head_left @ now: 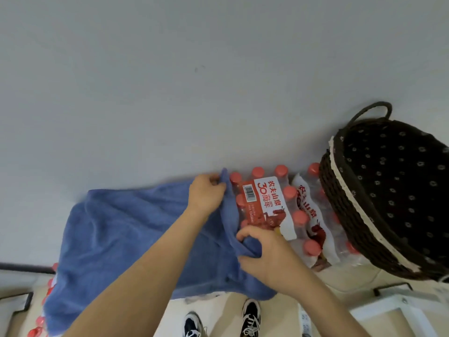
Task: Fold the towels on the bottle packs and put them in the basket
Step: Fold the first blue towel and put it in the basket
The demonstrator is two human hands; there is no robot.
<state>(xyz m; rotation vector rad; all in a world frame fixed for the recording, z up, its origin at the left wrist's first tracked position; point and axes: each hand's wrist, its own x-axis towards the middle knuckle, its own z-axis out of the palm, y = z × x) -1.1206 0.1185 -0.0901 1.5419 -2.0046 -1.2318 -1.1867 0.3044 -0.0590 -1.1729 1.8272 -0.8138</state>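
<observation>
Towel point(126, 239) of plain blue terry, rumpled into shallow ridges, lies spread over the packs point(264, 205) on the side away from the basket point(340, 207). Its front edge hangs down over them. The short edge toward the basket is bunched and lifted, leaving two red-capped packs bare between it and the basket.

The left hand point(206, 193) pinches the far corner of that edge between thumb and curled fingers. The right hand point(267, 254) grips the near part of the same edge, fingers curled round a gathered fold of cloth.

I judge the cloth to be soft, light and limp: it will sag between two holds, drape over whatever lies beneath, and keep no crease unless pressed flat. It looks neither slippery nor fragile, so a firm pinch should be safe. The best holds seem to be the two corners of one short edge, kept taut, so that the edge travels straight away from the basket to meet the opposite one. The bottle caps make a lumpy bed, so each fold likely needs smoothing by palm.
</observation>
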